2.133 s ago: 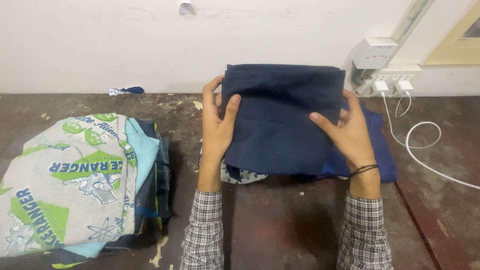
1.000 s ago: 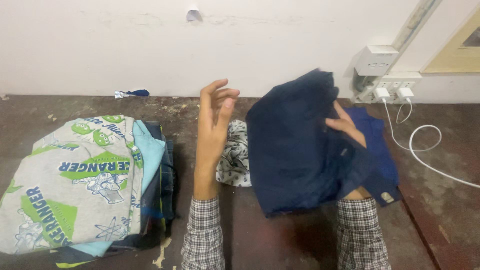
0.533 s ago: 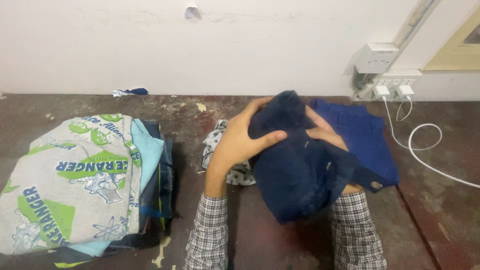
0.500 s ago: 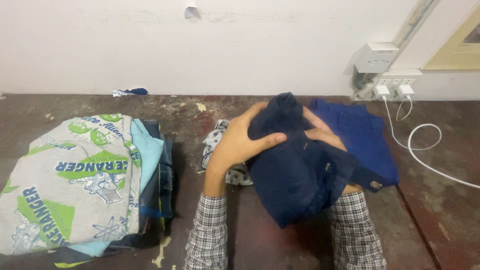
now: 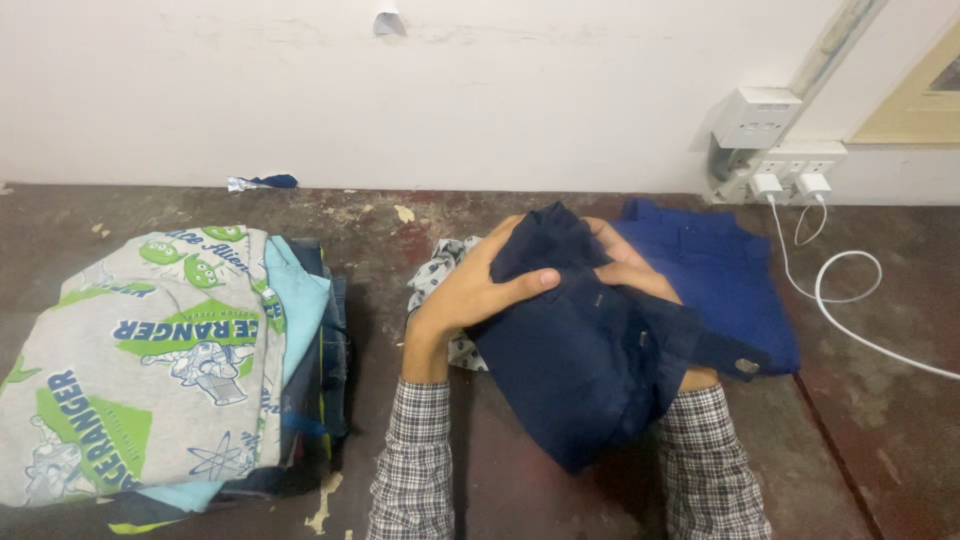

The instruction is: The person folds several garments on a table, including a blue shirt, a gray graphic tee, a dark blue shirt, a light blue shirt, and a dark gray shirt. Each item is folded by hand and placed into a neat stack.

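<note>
Both hands' fingers clamp the navy garment (image 5: pixel 580 370) — right hand (image 5: pixel 625 275) mostly hidden beneath it.

I see the navy cloth (image 5: pixel 575 350), earlier held flat and folded, now bunched; both hands (image 5: pixel 470 295) have closed over it, lower.

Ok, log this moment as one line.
left hand: grips dark navy garment | right hand: grips same garment | garment: bunched, unfolded | beside: blue garment, folded stack

The navy garment (image 5: pixel 575 365) hides most of my right hand (image 5: pixel 630 280). Beside it, the patterned cloth (image 5: pixel 440 285) is half covered. I can't make out what it is.
</note>
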